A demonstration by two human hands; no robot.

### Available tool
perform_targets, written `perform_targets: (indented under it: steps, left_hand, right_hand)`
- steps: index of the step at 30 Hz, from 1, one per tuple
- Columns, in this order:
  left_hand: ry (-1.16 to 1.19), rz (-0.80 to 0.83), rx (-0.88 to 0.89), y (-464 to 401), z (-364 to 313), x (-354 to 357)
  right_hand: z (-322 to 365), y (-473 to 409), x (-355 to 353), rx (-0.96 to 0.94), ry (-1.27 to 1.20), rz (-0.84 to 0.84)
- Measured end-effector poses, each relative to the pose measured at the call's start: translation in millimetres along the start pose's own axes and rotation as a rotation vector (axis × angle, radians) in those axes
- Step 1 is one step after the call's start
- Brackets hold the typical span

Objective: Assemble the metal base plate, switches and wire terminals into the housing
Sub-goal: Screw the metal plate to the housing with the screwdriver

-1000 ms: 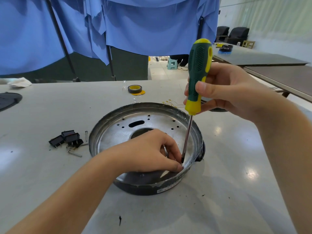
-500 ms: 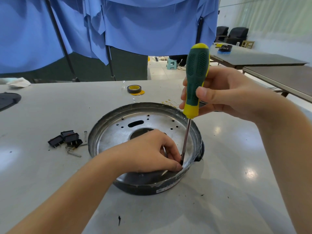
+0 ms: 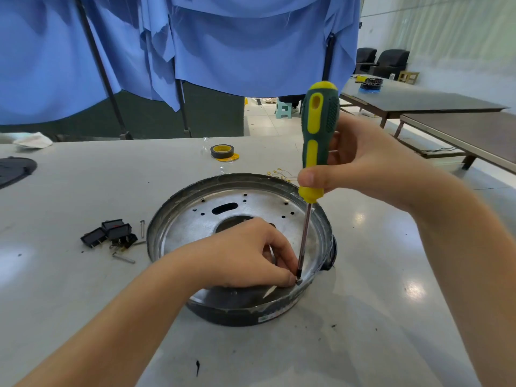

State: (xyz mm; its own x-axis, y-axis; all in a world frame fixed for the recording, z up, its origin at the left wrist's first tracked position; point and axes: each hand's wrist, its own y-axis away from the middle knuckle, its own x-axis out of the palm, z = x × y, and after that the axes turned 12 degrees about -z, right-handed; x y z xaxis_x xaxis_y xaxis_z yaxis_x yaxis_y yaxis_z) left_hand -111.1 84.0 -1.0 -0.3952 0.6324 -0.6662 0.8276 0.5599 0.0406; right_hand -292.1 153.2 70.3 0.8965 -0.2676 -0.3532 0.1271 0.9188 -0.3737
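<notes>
screwdriver [image 3: 318,141] gripped upright, base plate [image 3: 195,222] beneath hands

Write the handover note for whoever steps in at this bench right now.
Right hand grips the green-and-yellow screwdriver, held upright, tip at the near right edge of the round metal base plate.
Left hand pinches something small at that tip; what it is cannot be made out.
Plate sits in the round black housing.
Black rocker switches and loose screws lie on the table, left of the housing; brass wire terminals behind it.
Left: finish this fastening, fit switches and terminals.
</notes>
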Motion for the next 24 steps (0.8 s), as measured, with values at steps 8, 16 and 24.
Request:
perform_targets:
  steps: [8, 16, 24]
  left_hand:
    - [0.14, -0.152, 0.01, 1.4, -5.2, -3.8]
    - [0.321, -0.444, 0.095, 5.3, -20.6, 5.8]
    - [0.296, -0.299, 0.101, 7.5, -22.5, 0.0]
  right_hand:
    - [4.1, 1.3, 15.8, -0.163, 0.325, -0.247]
    - [5.1, 2.5, 25.6, -0.2, 0.375, -0.253]
    - [-2.7, 3.2, -6.3, 0.092, -0.246, 0.274]
